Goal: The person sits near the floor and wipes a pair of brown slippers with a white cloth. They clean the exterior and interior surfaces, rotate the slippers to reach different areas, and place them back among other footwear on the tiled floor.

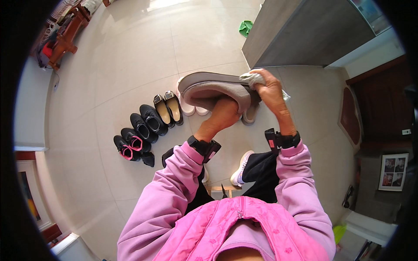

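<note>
A grey-brown slipper point(209, 78) with a soft lining and a thick sole is held up above the floor, tilted on its side. My left hand point(227, 110) reaches into its opening and bears it; the fingers are hidden inside. At the right end of the sole, my right hand point(269, 87) grips a crumpled whitish cloth or wipe point(253, 79) against the edge. Part of a similar slipper point(249, 116) shows on the floor below. Pale pink slippers point(187, 107) lie partly hidden behind the raised one.
Black flats with buckles point(168, 109), black lace-up shoes point(149, 121) and black shoes with pink linings point(130, 143) form a row at left. A dark small item point(148, 159) lies beside them. A grey cabinet point(294, 36) stands ahead right; a green cloth-like item point(245, 28) lies near its corner.
</note>
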`<state>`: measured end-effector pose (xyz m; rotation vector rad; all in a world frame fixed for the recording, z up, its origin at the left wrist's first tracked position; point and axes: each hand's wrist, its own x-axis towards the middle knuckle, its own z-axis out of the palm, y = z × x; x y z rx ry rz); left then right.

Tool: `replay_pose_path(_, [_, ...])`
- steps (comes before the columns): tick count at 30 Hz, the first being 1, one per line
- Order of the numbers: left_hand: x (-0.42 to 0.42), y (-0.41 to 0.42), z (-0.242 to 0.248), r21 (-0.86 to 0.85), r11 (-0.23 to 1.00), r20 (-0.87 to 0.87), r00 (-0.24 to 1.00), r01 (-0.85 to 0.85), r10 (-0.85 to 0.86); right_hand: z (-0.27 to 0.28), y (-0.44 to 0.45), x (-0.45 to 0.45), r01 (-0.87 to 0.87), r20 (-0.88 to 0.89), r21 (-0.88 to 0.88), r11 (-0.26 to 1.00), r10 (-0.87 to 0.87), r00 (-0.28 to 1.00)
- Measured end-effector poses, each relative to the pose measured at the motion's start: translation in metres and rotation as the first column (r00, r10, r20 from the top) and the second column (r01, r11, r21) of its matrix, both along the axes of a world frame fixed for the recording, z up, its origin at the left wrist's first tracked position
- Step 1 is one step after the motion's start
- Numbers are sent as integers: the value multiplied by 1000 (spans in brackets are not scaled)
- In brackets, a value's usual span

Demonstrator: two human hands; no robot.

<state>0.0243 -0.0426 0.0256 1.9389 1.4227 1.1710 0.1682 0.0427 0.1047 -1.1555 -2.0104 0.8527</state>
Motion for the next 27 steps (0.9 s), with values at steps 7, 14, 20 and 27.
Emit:
replay_pose_path(7, [13, -3, -29, -145, 978, 66, 988, 151, -143, 16, -28, -63, -424, 106, 247, 871, 411, 906])
replay_pose_path(14, [23, -1, -42, -243, 918, 26, 949, 312, -315, 17, -16, -109, -627, 344, 375, 683, 525, 778])
replay_pose_path(20, [16, -26, -41, 136, 938, 269, 899, 318, -344, -9, -35, -124, -785, 810, 380, 490, 234, 538])
replay_pose_path(27, [8, -45, -46, 81, 986, 324, 932, 147, -165, -45, -74, -133, -925, 991, -117, 361, 99, -86])
